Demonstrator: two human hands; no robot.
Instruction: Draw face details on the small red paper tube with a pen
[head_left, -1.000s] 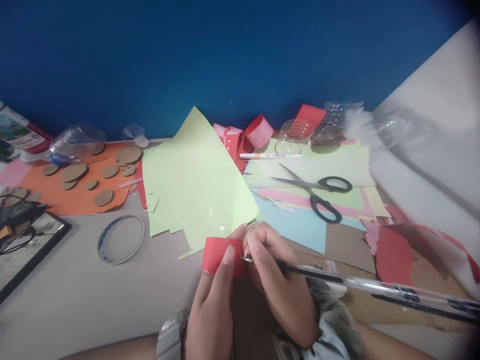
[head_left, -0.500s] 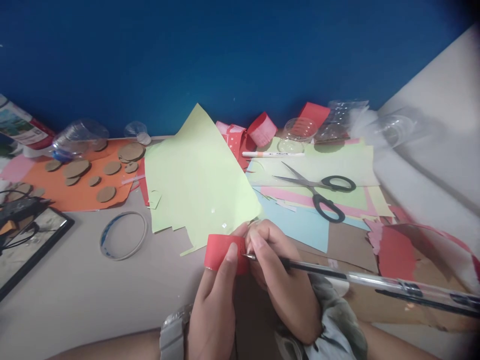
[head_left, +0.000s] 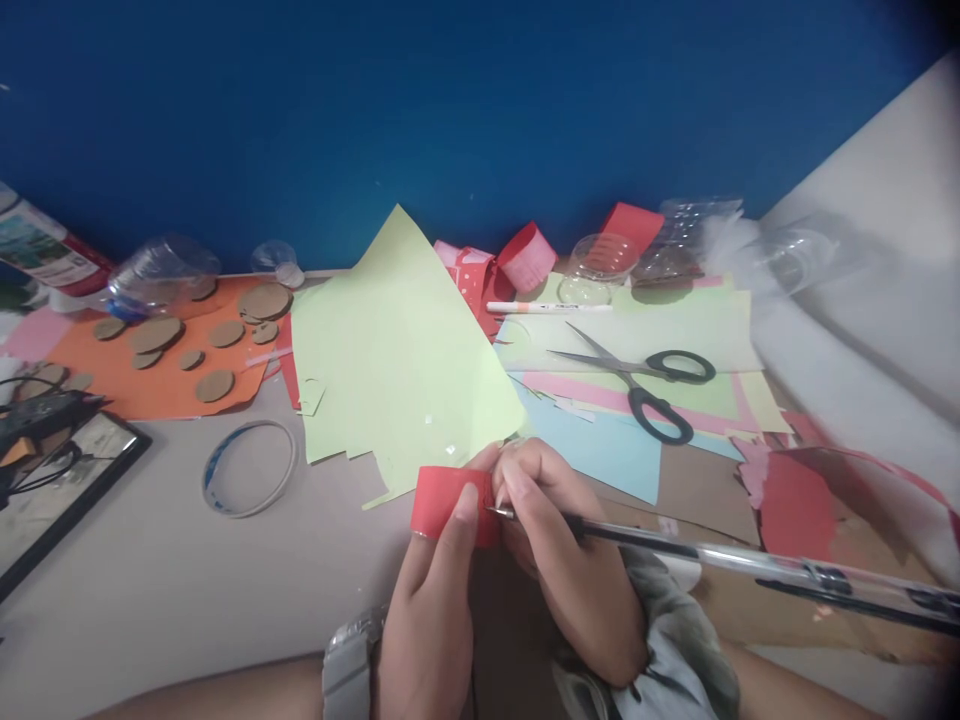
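Observation:
Low in the middle of the view, my left hand (head_left: pixel 439 600) pinches a small red paper band (head_left: pixel 442 497), its thumb pressed flat on the front. A pen (head_left: pixel 705 553) with a clear barrel is gripped in my right hand (head_left: pixel 559 540), its metal tip touching the red paper near the right end. Small dark marks show on the paper beside the tip. The pen's barrel runs out to the right edge of the view. The right hand's lower fingers are partly hidden behind its thumb and the paper.
A large light green sheet (head_left: pixel 390 350) lies just beyond my hands. Black-handled scissors (head_left: pixel 637 375) rest on coloured paper at right. A roll of tape (head_left: pixel 249 468), cardboard discs (head_left: pixel 156 335) on orange paper (head_left: pixel 112 385) and a framed object (head_left: pixel 67 500) are at left. Plastic cups (head_left: pixel 592 270) stand along the blue wall.
The pen tip and my right hand have barely shifted on the red paper. The whole view has moved very slightly; both hands keep their hold.

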